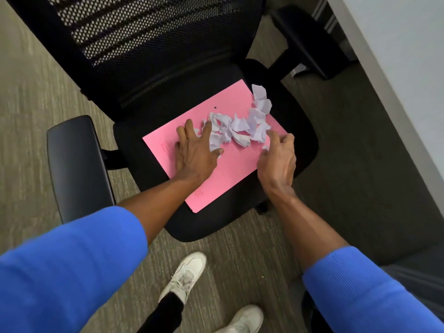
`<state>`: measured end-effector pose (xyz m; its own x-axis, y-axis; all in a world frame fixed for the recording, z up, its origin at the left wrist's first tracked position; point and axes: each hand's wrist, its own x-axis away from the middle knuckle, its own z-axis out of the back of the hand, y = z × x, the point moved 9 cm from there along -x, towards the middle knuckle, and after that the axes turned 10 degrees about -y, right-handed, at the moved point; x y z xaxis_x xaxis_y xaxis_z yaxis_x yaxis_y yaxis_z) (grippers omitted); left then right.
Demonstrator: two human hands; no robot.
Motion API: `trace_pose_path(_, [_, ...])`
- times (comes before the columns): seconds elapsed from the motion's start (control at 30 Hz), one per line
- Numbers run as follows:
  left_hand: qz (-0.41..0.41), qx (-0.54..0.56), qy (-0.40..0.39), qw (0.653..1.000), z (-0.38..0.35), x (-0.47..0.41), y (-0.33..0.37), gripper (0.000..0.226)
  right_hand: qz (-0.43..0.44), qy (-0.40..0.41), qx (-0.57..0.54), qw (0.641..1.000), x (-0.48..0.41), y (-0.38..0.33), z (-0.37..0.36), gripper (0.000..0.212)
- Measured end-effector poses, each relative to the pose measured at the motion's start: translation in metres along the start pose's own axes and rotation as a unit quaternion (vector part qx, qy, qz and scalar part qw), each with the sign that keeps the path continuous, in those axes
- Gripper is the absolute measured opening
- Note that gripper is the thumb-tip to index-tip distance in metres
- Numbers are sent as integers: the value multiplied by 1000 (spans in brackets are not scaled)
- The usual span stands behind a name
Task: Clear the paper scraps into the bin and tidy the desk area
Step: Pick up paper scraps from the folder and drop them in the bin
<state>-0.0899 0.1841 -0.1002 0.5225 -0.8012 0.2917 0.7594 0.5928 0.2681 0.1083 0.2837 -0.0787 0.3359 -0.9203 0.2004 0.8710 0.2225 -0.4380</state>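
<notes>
Neither hand has closed on anything. The left hand (195, 153) lies flat, palm down and fingers spread, on the pink folder (230, 164), its thumb and forefinger touching the near left end of the paper scraps (236, 127). The right hand (278, 159) hovers at the right end of the pile with its fingers loosely curled and parted, fingertips just beside the outermost scraps; whether they touch the paper cannot be told.

The scraps are white, torn and crumpled pieces. They lie in a ragged band across the far half of the folder, thickest between the two hands, with a few looser pieces trailing up towards the folder's far right corner, where one piece overhangs the edge.

The folder sits at an angle on the black seat of an office chair (206, 227), covering most of the cushion. The chair's mesh backrest rises beyond it, and a padded armrest (77, 164) stands out on the left side.

Both forearms come in from the bottom of the view, bare up to pushed-back blue sleeves (67, 272). Below the seat, two white shoes (185, 275) stand on grey-brown carpet (28, 92). A pale desk edge (396, 68) runs along the upper right.
</notes>
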Motion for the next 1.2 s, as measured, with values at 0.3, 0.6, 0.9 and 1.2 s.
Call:
trace_pose_path(0.3, [-33, 31, 25, 999, 0, 0, -13, 46, 28, -17, 52, 998, -22, -33, -14, 66])
trace_pose_path(0.6, [-55, 52, 39, 996, 0, 1, -20, 30, 1, -73, 147, 986, -36, -53, -53, 84])
trace_pose_path(0.9, [-69, 83, 39, 993, -4, 14, -21, 33, 56, -52, 119, 990, -19, -63, -62, 30])
trace_pose_path(1.2, [-49, 185, 37, 981, -17, 47, -14, 25, 98, -7, 6, 995, 13, -33, -39, 20])
